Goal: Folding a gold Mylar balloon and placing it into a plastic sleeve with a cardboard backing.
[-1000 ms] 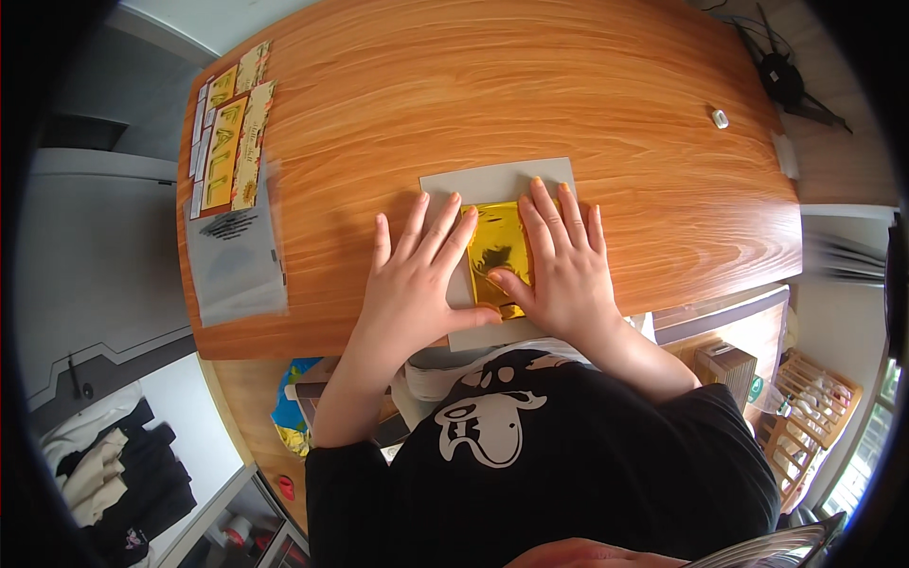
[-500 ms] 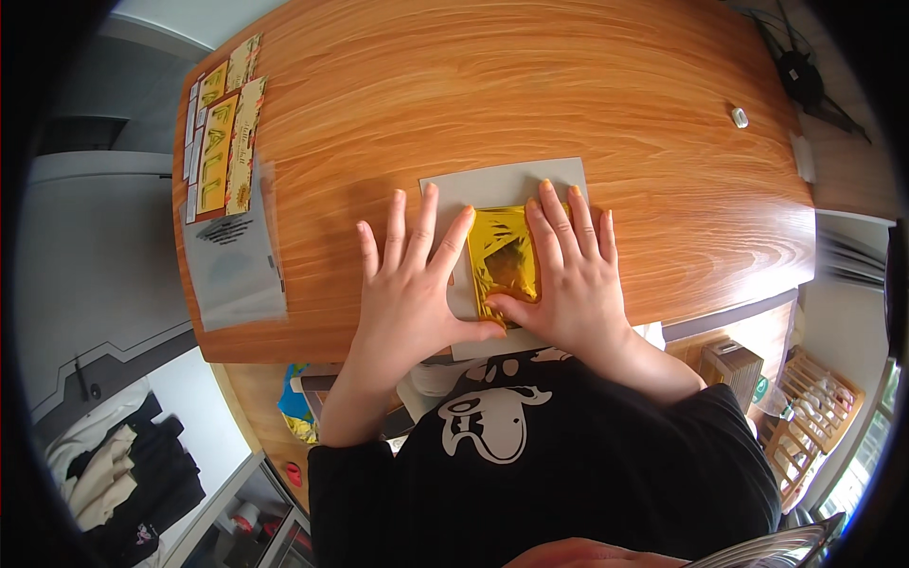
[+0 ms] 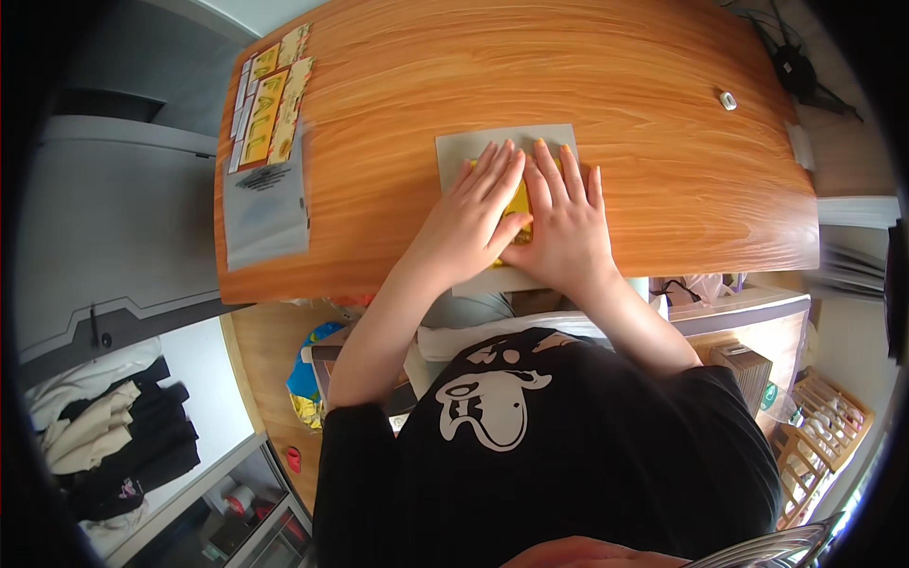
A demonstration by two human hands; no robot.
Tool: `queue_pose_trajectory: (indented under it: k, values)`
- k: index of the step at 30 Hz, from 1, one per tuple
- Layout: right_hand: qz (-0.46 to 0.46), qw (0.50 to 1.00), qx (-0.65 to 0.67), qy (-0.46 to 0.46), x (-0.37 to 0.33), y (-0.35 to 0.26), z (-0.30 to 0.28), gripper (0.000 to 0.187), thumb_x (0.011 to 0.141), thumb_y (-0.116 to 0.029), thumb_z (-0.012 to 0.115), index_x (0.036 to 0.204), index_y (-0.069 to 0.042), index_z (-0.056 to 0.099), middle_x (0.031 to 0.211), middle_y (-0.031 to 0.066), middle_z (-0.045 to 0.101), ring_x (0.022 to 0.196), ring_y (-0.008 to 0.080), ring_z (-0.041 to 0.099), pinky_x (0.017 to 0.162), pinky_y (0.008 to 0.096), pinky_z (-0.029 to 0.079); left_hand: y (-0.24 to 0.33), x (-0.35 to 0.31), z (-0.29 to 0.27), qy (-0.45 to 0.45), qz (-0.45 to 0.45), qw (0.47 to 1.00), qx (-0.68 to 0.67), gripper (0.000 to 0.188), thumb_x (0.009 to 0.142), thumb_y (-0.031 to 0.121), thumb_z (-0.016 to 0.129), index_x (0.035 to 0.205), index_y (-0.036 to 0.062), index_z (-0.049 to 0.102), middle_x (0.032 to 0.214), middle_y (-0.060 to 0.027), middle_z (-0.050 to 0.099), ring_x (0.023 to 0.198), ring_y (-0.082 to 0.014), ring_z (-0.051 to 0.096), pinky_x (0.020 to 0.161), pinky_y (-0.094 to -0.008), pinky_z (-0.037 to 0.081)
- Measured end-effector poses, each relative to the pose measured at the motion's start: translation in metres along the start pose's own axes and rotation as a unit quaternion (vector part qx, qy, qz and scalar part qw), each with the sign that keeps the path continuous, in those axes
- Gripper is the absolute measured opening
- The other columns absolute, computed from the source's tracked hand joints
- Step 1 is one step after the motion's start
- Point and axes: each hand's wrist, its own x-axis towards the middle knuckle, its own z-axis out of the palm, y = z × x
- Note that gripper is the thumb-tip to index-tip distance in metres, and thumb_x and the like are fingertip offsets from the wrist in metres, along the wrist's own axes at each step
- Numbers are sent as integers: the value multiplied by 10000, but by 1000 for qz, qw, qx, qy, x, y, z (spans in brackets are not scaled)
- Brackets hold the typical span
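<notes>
A shiny gold foil sheet [image 3: 518, 202] lies on a grey board [image 3: 502, 138] at the near edge of the wooden table. Both my hands rest flat over it, side by side, covering most of the foil. My left hand [image 3: 473, 213] has its fingers stretched out and fairly close together on the left part. On the right part lies my right hand [image 3: 571, 220], its fingers spread a little and pointing away from me. Only a narrow gold strip shows between the two hands. Neither hand grips anything.
Printed cards with gold lettering [image 3: 268, 118] lie at the table's left side, over a translucent sheet [image 3: 268, 222]. A small white object [image 3: 727, 100] sits at the far right of the wooden table [image 3: 407, 76]. Below the right edge stands a wooden rack [image 3: 833, 417].
My left hand has moved right onto the foil, its fingers drawn closer together. More of the gold is now covered. The whole view has shifted slightly.
</notes>
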Motion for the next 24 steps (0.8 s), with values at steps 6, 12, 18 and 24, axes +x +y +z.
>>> queue_pose_trajectory:
  k: [6, 12, 18, 24]
  values:
    - [9, 999, 2, -33, -5, 4, -2, 1130, 716, -631, 788, 1602, -96, 334, 1659, 159, 340, 1557, 390, 254, 1236, 644, 181, 0, -2, 10, -74, -8, 987, 141, 765, 1075, 501, 440, 1631, 18, 235, 1701, -181, 231, 1592, -307, 171, 1290, -482, 156]
    - [16, 950, 246, -191, 11, 39, -34, 1164, 779, -423, 853, 1644, -52, 167, 1645, 213, 351, 1552, 361, 293, 1277, 465, 159, -4, -6, 23, -16, 23, 985, 172, 849, 1023, 611, 477, 1596, 7, 312, 1676, -189, 292, 1574, -316, 235, 1279, -506, 197]
    - [-56, 931, 230, -279, 19, 69, -65, 1015, 835, -305, 836, 1639, -85, 256, 1647, 184, 369, 1583, 311, 226, 1269, 421, 219, -5, -5, 24, -20, 24, 972, 233, 955, 966, 695, 519, 1594, 6, 313, 1673, -197, 294, 1574, -314, 238, 1280, -516, 189]
    - [-131, 956, 53, -256, 15, 82, -65, 1145, 732, -452, 879, 1650, -167, 256, 1695, 57, 300, 1604, 278, 128, 1288, 595, 15, -7, -5, 23, -26, 15, 975, 220, 1114, 877, 798, 561, 1611, 8, 280, 1691, -199, 247, 1580, -313, 219, 1282, -511, 187]
